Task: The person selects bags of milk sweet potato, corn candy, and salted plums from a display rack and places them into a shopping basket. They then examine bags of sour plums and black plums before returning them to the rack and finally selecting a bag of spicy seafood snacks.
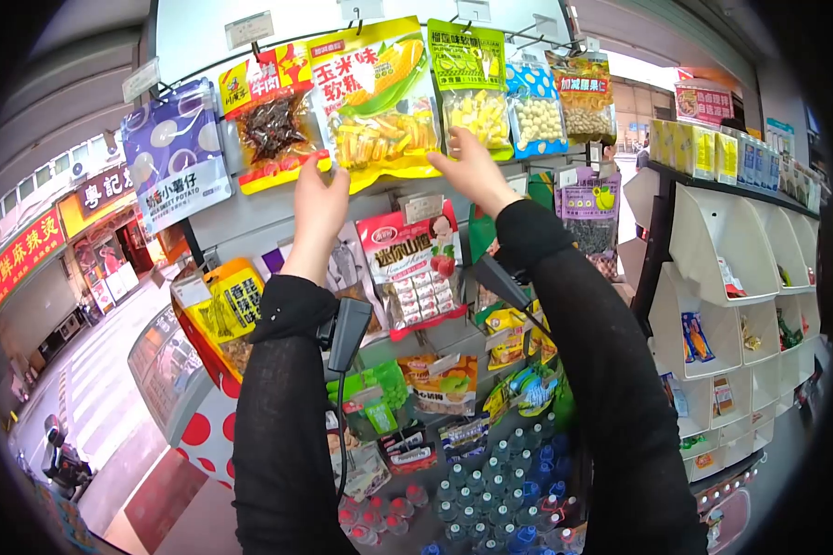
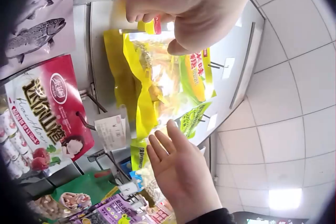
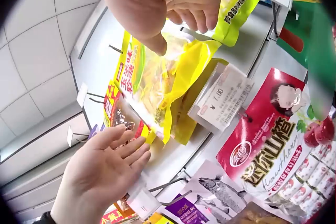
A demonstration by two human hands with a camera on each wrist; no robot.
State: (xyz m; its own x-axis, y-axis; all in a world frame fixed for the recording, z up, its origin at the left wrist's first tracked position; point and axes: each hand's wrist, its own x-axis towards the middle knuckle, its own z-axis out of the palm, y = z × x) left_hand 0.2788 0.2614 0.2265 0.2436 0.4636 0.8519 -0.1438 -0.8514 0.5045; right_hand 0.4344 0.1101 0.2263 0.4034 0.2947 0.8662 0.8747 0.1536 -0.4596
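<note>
A yellow bag of corn-flavoured gummies [image 1: 375, 111] hangs from a hook on the top row of the snack rack. My left hand [image 1: 320, 205] is at its lower left corner, close to the beef snack bag [image 1: 273, 120], with fingers spread and nothing gripped. By the lower right corner is my right hand [image 1: 475, 173], fingers extended, overlapping the green durian gummy bag [image 1: 472, 79] in the head view. Both wrist views show the corn bag's bottom edge between the two hands, palms turned toward it. In the right wrist view another yellow bag [image 3: 185, 129] hangs behind it.
Below hangs a red and white hawthorn candy bag [image 1: 412, 268] with a price tag [image 1: 424, 207] above it. Purple sweet potato snacks [image 1: 178, 153] hang at the left end. Several bottles [image 1: 491, 490] stand underneath. White bins [image 1: 722, 240] are at the right.
</note>
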